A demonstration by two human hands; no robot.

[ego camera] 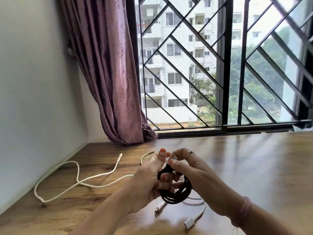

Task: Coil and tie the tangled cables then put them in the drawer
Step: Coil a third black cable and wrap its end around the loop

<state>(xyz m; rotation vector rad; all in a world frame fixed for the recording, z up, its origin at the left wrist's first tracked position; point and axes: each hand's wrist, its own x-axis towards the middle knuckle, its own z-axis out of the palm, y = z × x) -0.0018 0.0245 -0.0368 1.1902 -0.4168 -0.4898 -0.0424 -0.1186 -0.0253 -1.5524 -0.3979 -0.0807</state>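
1. The dark brown, round coil of thin cable (176,192) is held just above the wooden counter (245,158), near the middle of the view, with both hands on it. It looks wound already; I judge the step in hand to be the tying at the top of the coil.

2. What could go wrong: the loops look springy, and if either grip eases before the tie is closed, the coil would likely spread and unwind. The tie itself is too small and blurred to make out, so I cannot tell how far closed it is.

3. A second risk: two white cable ends with plugs (194,217) lie on the counter right below the coil. If the coil drops, or a loose turn sags, it could catch on them and tangle again.

4. The left hand (149,182) has its fingers curled through and around the left side of the coil, gripping it, with the thumb raised.

5. The right hand (191,168) has its fingers bent, pinching at the top of the coil; a ring shows on one finger.

6. To the left, a long white cable (77,180) sprawls loose on the counter, not yet coiled; a short pale cable (145,156) lies beyond the hands.

7. No drawer is in view, so stowing seems well off.
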